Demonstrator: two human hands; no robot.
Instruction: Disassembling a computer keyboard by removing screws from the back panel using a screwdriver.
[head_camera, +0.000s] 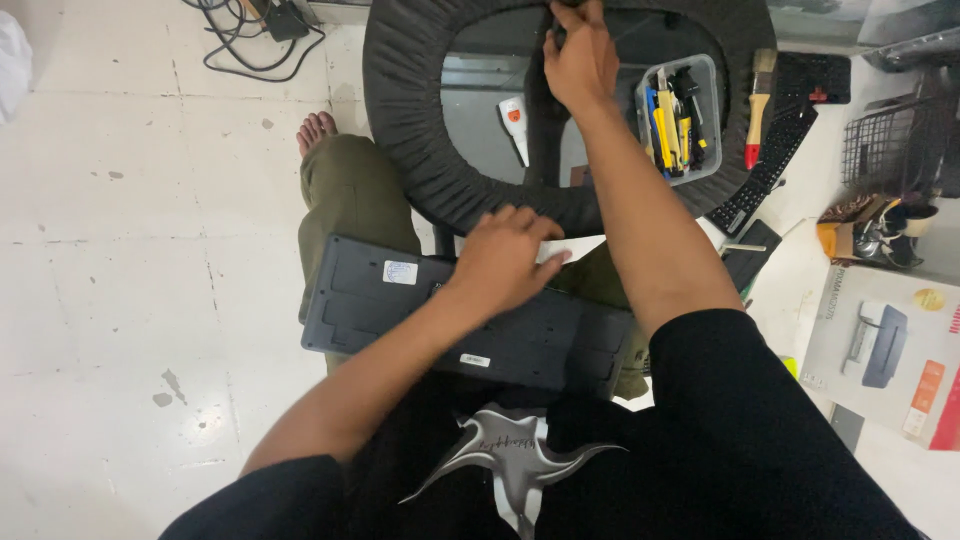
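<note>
Keyboard (400, 310) underside-up on lap, long axis left-right | left hand (505, 258) flat on it | right hand (580, 55) gripping black ring (400, 100)

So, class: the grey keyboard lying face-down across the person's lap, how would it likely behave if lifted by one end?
The keyboard looks like a rigid plastic slab, so probably stiff, not floppy. It seems thin, likely light. Only the left hand steadies it, so it might slide off.

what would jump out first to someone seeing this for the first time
First, the dark grey keyboard lying face down across the person's lap, with the left hand resting on its back. Above it stands a round black padded ring, where the right hand reaches to the top of the central black strip. To the right, a clear tub of tools sits beside a red-handled brush and a second black keyboard.
</note>
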